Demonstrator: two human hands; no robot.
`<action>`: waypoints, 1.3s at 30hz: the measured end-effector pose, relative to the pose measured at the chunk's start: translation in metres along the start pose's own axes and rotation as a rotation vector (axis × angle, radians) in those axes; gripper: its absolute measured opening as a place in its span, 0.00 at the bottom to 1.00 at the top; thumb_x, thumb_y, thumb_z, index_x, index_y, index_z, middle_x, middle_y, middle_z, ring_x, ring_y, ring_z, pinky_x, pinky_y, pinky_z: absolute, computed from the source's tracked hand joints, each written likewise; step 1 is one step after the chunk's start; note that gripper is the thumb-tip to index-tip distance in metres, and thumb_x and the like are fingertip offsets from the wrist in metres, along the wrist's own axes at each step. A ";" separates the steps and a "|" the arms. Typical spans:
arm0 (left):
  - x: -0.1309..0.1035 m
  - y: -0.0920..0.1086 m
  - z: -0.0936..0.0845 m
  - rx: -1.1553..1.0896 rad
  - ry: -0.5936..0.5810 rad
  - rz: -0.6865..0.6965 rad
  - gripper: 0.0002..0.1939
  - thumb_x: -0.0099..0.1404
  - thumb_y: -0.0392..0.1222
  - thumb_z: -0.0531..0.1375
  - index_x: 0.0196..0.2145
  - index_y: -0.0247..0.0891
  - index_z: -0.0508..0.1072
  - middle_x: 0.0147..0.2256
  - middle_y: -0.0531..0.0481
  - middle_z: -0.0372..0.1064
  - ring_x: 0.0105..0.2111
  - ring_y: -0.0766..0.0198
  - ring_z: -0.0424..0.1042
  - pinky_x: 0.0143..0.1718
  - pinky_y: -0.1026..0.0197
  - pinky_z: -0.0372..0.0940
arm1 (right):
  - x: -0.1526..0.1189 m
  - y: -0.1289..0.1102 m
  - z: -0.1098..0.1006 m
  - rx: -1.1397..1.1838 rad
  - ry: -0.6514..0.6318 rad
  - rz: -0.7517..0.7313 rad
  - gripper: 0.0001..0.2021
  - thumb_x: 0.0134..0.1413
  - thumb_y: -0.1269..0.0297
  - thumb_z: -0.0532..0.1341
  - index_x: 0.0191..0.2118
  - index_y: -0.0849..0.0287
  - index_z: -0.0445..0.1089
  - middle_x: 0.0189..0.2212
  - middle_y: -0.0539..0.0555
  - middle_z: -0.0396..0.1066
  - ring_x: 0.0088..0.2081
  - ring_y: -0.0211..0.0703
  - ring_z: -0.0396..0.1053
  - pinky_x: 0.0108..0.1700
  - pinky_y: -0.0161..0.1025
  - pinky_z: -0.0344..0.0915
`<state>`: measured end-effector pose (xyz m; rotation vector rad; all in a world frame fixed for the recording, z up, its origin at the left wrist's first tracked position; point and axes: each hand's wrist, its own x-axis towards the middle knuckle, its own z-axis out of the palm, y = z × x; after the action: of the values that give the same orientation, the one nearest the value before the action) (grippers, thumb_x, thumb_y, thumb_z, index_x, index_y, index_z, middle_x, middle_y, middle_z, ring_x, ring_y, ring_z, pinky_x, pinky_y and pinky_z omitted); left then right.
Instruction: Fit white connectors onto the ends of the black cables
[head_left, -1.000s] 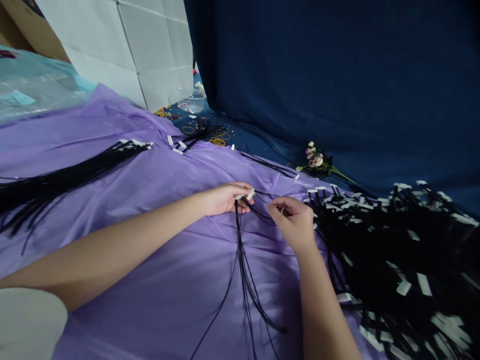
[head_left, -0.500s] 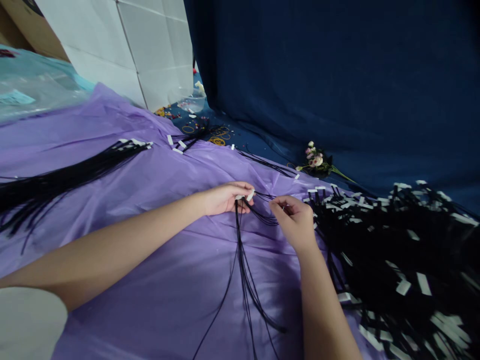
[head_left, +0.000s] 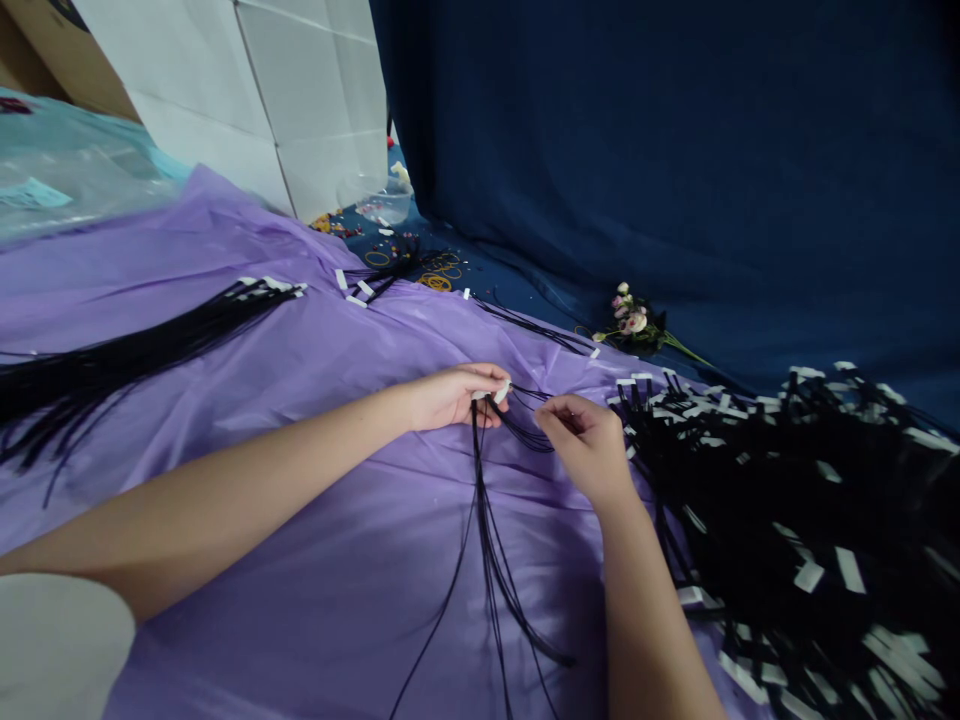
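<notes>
My left hand (head_left: 454, 398) pinches the white-tagged ends of some thin black cords (head_left: 484, 500) over the purple sheet. One bunch hangs from the fingers and fans out downward. Other strands stretch sideways from the same white tags (head_left: 502, 391) to my right hand (head_left: 589, 440). That hand is closed, thumb against fingers, with strands running into it; exactly which ones it grips is partly hidden. Just right of it lies a big heap of black cords with white tags (head_left: 810, 490).
Another bundle of black cords (head_left: 142, 345) lies on the purple sheet (head_left: 300, 560) at left. Farther back are a small flower bunch (head_left: 630, 318), yellow rubber bands (head_left: 435, 282) and a clear plastic bowl (head_left: 384, 207). A dark blue curtain (head_left: 675, 150) hangs behind; white panels (head_left: 315, 100) stand at upper left.
My right hand has shifted very slightly left, its fingers still closed. The left hand and the hanging cords are almost unchanged.
</notes>
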<state>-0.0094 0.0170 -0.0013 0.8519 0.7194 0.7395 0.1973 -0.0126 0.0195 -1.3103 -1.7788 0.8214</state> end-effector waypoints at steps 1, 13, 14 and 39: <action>0.000 0.000 0.000 0.001 0.002 0.000 0.08 0.61 0.39 0.60 0.38 0.37 0.65 0.30 0.50 0.70 0.27 0.67 0.71 0.34 0.60 0.65 | 0.000 -0.001 0.000 0.008 0.002 0.005 0.06 0.49 0.64 0.62 0.26 0.60 0.72 0.20 0.47 0.65 0.22 0.33 0.58 0.25 0.32 0.55; 0.001 -0.002 0.000 0.032 -0.010 0.006 0.11 0.60 0.41 0.62 0.38 0.37 0.66 0.30 0.51 0.71 0.27 0.67 0.71 0.35 0.59 0.65 | 0.000 0.003 0.002 -0.172 0.113 -0.191 0.06 0.55 0.63 0.60 0.31 0.59 0.71 0.23 0.48 0.66 0.24 0.34 0.61 0.28 0.33 0.58; 0.001 -0.003 0.000 0.038 -0.014 0.006 0.11 0.60 0.42 0.62 0.38 0.37 0.66 0.30 0.50 0.71 0.27 0.67 0.71 0.35 0.59 0.65 | 0.000 0.002 0.003 -0.225 0.124 -0.245 0.06 0.55 0.63 0.59 0.32 0.59 0.71 0.24 0.48 0.67 0.24 0.34 0.61 0.29 0.33 0.58; -0.002 0.001 0.000 0.069 -0.065 -0.019 0.10 0.59 0.42 0.63 0.34 0.33 0.69 0.30 0.48 0.72 0.26 0.67 0.72 0.33 0.62 0.66 | -0.005 -0.005 0.011 -0.442 0.122 -0.419 0.07 0.60 0.64 0.57 0.31 0.58 0.70 0.27 0.51 0.70 0.28 0.36 0.65 0.32 0.32 0.59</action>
<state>-0.0104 0.0160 0.0000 0.9265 0.6969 0.6707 0.1862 -0.0197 0.0167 -1.1536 -2.1060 0.1168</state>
